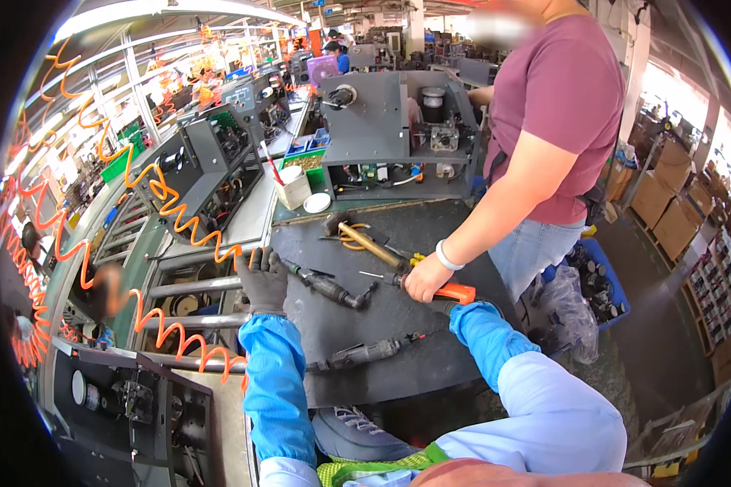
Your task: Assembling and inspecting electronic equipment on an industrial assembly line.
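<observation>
Dark counter [430,365]: left hand [266,286] spread loosely beside black tool [326,286]; right hand [442,308] mostly hidden, grip indeterminate.

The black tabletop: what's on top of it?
An angled power tool, a straight power tool and a gold-handled hammer. Whatever's beneath the co-worker's hand is covered.

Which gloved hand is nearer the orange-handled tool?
Right. The right hand, mostly hidden, is just below the orange-handled tool; the left hand is well off to its left.

Long white ceiling light [179,11], pale pillars [637,57], grey factory floor [650,300], cardboard boxes [655,197] along the right
</observation>
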A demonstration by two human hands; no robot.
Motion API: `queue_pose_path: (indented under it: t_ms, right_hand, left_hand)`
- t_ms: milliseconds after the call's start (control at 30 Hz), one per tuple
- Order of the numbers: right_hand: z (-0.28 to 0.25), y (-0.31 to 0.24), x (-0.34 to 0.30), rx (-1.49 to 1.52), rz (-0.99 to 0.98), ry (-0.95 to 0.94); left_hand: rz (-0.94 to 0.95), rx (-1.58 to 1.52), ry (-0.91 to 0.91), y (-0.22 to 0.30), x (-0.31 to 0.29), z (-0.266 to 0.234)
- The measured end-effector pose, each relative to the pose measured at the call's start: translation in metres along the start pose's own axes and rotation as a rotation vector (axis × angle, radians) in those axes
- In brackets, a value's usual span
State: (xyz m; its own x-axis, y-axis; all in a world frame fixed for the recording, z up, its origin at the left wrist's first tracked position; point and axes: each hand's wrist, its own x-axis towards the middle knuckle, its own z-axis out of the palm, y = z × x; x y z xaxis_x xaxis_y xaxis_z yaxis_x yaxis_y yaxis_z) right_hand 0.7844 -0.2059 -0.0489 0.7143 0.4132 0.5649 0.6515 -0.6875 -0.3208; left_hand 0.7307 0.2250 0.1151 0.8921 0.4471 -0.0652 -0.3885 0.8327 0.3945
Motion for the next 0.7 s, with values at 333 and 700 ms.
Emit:
queue_pose_path:
  t_ms: [333, 700]
  right_hand:
    - [-0.02, -0.015, -0.006, 0.278, 0.071, -0.032]
    - [-0.045, -0.06, -0.043, 0.53, 0.234, -0.059]
  left_hand:
    - [-0.101, 0.083, -0.121, -0.036, -0.088, 0.02]
    - [-0.073, 1.178, -0.616, -0.166, -0.246, -0.091]
